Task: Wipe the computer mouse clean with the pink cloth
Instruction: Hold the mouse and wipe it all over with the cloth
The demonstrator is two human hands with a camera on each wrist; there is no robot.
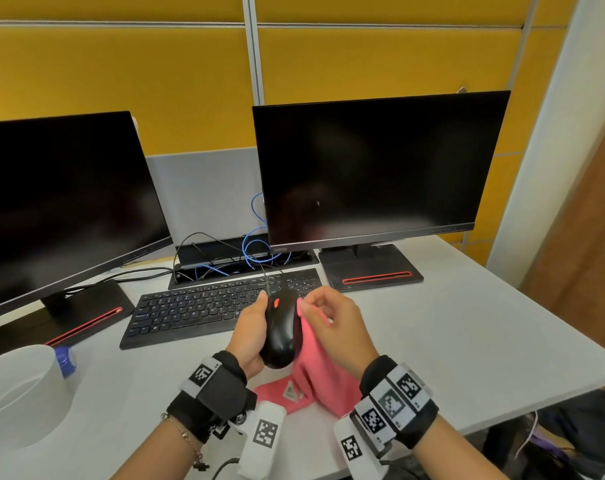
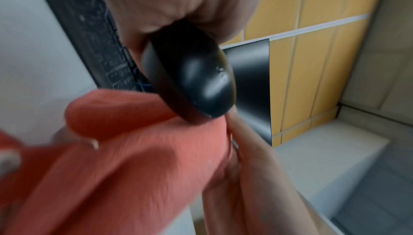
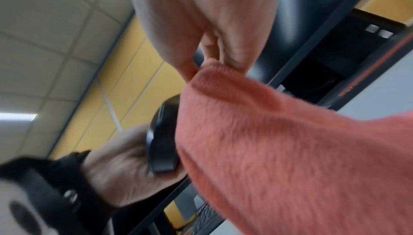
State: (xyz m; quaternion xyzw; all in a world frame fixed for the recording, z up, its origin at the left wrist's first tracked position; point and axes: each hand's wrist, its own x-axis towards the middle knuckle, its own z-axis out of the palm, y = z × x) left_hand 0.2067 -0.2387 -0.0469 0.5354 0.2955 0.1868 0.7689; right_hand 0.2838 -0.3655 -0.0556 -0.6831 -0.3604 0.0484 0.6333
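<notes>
My left hand (image 1: 250, 332) grips a black computer mouse (image 1: 282, 329) with an orange wheel, lifted above the desk in front of the keyboard. In the left wrist view the mouse (image 2: 192, 78) fills the middle, its glossy back showing. My right hand (image 1: 332, 317) pinches the top edge of the pink cloth (image 1: 320, 368) right beside the mouse's right side. The cloth hangs down to the desk, a white label showing on its lower fold. In the right wrist view the fingertips (image 3: 232, 62) pinch the cloth (image 3: 279, 147), which drapes against the mouse (image 3: 163, 138).
A black keyboard (image 1: 204, 306) lies just behind the hands. Two dark monitors (image 1: 380, 168) (image 1: 58, 202) stand at the back with cables between them. A white roll (image 1: 20, 393) and a blue bottle cap (image 1: 65, 358) sit at the left. The desk edge (image 1: 553, 396) runs at the right.
</notes>
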